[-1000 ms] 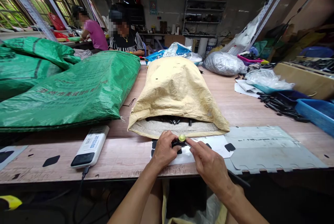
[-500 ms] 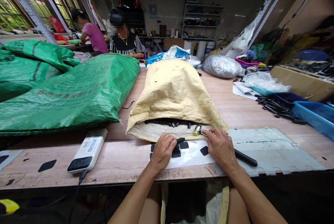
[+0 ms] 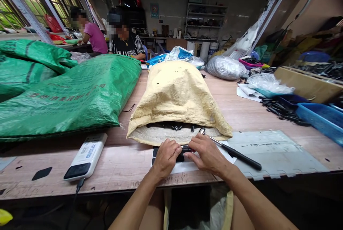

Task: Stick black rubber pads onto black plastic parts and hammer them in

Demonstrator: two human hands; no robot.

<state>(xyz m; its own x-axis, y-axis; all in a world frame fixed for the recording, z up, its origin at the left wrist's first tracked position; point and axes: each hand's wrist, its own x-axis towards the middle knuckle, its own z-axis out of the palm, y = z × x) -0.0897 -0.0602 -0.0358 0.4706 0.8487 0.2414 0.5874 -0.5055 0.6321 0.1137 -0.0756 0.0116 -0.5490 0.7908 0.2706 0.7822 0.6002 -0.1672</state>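
Note:
A small black cylindrical part [image 3: 185, 149] lies between my two hands, in front of the yellow sack's mouth. My left hand [image 3: 165, 156] is closed round its left end. The fingers and thumb of my right hand [image 3: 207, 153] pinch its right end. Just beyond my right hand rests a hammer [image 3: 239, 155] with a black handle and a metal shaft; its head is partly hidden by my fingers. Under my hands is a white sheet [image 3: 184, 167] with black rounded patches. The yellow sack [image 3: 177, 94] lies with its mouth towards me, black pieces showing inside.
A green sack [image 3: 80, 94] fills the left side, with a white power bank [image 3: 85, 156] and cable before it. At right are a grey mat [image 3: 276, 155], black parts [image 3: 281, 110] and a blue basket [image 3: 321, 119]. Two people sit across the table.
My right hand has let go of the hammer, which now lies on the table, and has moved left onto the black part. My left hand keeps its hold. The view has shifted slightly.

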